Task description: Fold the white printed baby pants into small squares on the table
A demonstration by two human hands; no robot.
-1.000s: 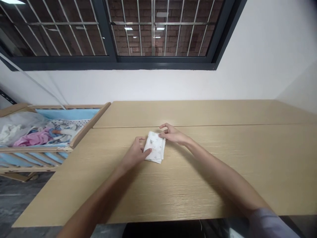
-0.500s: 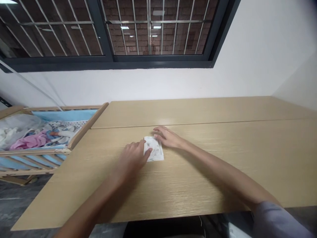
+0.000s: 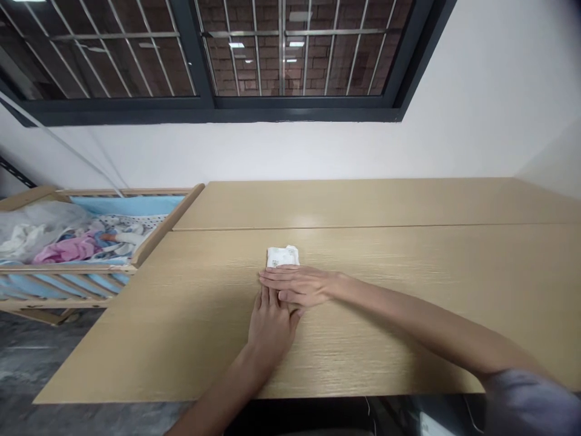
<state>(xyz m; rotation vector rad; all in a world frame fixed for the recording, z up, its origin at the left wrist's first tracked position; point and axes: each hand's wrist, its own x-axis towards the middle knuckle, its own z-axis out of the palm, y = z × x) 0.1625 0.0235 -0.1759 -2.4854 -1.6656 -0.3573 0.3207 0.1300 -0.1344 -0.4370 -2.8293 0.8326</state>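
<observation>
A small folded white cloth (image 3: 283,257) with a faint printed pattern lies on the light wooden table (image 3: 390,339). My right hand (image 3: 295,286) rests flat along its near edge, palm down, and hides that edge. My left hand (image 3: 271,322) lies flat on the table just below, its fingertips tucked under my right hand. Neither hand grips the cloth.
A wooden crib (image 3: 167,218) with blue padding and heaped clothes (image 3: 68,248) stands beyond the table's left edge. A seam crosses the tabletop behind the cloth. A white wall and a barred window (image 3: 281,60) lie further back.
The cloth is now a shorter, smaller bundle. My right hand has moved from its right side to lie along its near edge, and my left hand has drawn back toward me.
</observation>
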